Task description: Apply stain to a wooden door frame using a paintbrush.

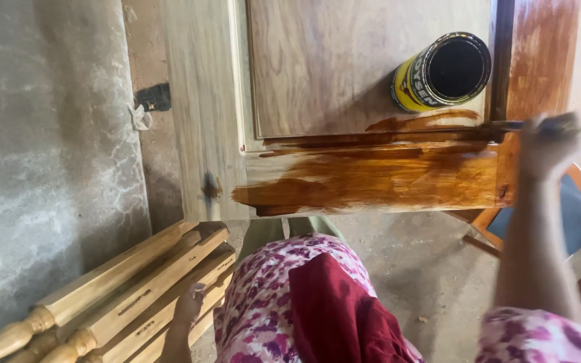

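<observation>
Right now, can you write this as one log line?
right hand: holds brush on wooden door | left hand: touching turned posts | open tin on door

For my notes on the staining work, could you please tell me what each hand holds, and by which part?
The right hand grips a dark-handled brush by its handle end, though motion blurs it. The left hand holds nothing, resting by the pale turned wooden posts.

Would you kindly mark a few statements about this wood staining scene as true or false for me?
1. The right hand holds a brush at the door panel. True.
2. The yellow can is closed with a lid. False: its top is open.
3. The whole panel is stained. False: only the near rail and right edge are dark.
4. The left hand is down by the turned wooden legs. True.
</observation>
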